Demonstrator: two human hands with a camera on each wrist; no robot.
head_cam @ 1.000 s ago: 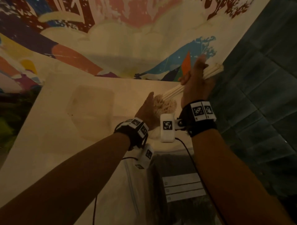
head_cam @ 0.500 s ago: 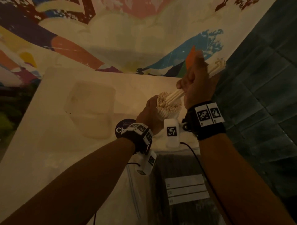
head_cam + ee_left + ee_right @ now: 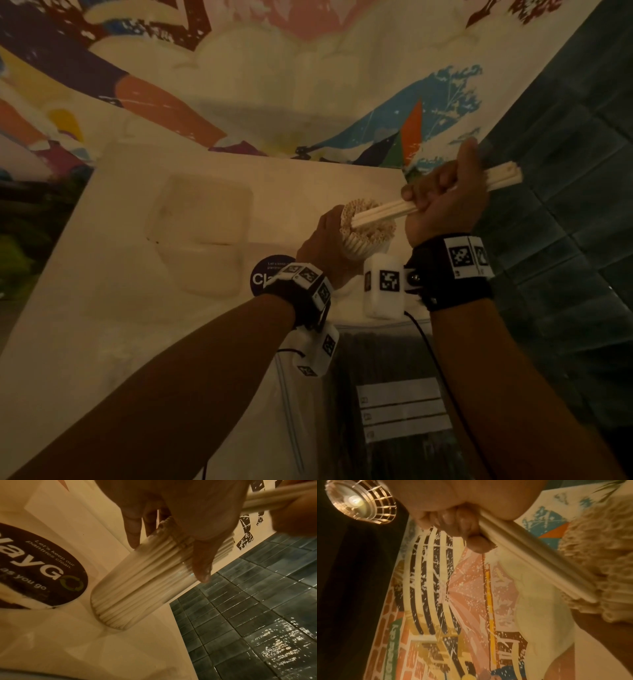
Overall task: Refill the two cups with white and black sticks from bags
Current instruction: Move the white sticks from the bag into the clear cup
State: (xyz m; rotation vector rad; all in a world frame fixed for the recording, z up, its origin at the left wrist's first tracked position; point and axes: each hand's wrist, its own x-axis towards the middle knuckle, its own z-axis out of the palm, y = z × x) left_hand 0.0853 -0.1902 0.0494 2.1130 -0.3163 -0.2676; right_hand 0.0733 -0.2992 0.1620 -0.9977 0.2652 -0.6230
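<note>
A clear cup packed with white sticks stands tilted near the counter's right edge. My left hand grips it around its side, thumb across the front. My right hand holds a small bundle of white sticks, slanting down to the left. The bundle's lower ends touch the stick tops in the cup. A bag of black sticks lies flat on the counter just in front of me. No second cup is in view.
The pale counter ends at a dark tiled wall on the right. A translucent lidded box sits left of the cup. A dark round sticker lies beside my left wrist. A painted mural backs the counter.
My right hand has moved right and down with its bundle, so the stick ends now rest on the cup's top. The cup and my left hand stay roughly in place.
</note>
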